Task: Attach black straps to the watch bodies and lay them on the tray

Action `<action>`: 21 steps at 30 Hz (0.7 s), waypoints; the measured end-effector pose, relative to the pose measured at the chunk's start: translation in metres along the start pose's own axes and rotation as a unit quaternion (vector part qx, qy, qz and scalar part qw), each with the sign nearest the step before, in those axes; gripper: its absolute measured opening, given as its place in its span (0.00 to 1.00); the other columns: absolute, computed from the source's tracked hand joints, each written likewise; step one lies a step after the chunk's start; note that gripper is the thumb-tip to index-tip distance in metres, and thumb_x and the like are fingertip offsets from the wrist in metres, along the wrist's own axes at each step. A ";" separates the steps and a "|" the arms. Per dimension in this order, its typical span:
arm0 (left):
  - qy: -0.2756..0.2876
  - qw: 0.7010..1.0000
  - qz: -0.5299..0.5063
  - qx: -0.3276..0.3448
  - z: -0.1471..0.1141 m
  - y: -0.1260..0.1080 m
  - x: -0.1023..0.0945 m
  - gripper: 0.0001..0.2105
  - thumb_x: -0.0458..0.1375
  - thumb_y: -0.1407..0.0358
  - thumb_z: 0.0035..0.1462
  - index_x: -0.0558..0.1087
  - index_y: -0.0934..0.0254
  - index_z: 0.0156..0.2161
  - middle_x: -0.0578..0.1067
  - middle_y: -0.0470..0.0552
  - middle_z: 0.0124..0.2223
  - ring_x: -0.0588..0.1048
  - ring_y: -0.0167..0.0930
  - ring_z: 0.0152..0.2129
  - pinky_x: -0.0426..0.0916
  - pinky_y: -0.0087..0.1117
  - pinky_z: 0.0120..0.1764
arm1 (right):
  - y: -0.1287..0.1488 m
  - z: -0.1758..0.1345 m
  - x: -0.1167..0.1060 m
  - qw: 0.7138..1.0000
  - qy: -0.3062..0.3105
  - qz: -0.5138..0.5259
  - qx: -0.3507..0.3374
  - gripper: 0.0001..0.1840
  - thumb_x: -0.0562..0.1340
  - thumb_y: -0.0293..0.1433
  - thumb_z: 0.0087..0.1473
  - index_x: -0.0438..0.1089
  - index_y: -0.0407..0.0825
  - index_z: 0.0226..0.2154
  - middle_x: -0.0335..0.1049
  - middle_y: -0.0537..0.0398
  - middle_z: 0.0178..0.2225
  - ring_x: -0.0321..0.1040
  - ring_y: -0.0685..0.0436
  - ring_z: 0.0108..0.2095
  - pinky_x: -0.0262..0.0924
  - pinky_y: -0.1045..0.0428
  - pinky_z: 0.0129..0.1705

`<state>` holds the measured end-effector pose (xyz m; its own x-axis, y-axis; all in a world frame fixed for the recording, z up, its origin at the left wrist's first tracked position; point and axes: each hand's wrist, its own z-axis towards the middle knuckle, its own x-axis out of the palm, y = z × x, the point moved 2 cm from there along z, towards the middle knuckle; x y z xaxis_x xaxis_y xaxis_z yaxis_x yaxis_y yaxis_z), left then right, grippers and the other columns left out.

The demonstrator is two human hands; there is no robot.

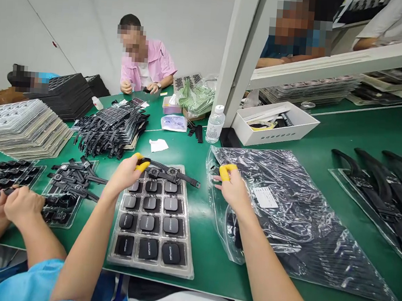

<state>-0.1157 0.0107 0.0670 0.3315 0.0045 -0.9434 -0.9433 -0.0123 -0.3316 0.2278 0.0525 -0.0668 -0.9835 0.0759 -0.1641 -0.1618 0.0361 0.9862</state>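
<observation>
The left hand [125, 172] pinches a watch strap [172, 173] above the watch tray [189, 241]. The right hand [231, 187], loosely curled, holds nothing and touches the plastic bag [303, 212].

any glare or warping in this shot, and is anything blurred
Head view: overhead light glares off the clear plastic bag by the right hand; wide-angle lens bends the green table edge and white post; faces are pixelated; left hand and watch tray are sharp.
</observation>
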 end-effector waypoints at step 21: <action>0.031 0.809 -0.583 0.070 -0.022 -0.082 0.098 0.17 0.63 0.51 0.65 0.67 0.62 0.44 0.82 0.54 0.43 0.80 0.30 0.34 0.74 0.30 0.36 | 0.062 -0.078 0.070 0.921 0.249 0.287 0.081 0.33 0.75 0.55 0.49 0.58 0.53 0.21 0.66 0.59 0.17 0.60 0.49 0.20 0.54 0.51 0.26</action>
<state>-0.0052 -0.0094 0.0017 0.9929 -0.1188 0.0112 0.0206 0.0782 -0.9967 0.1429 -0.0173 -0.0150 -0.8249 -0.3365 0.4543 0.3709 0.2844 0.8841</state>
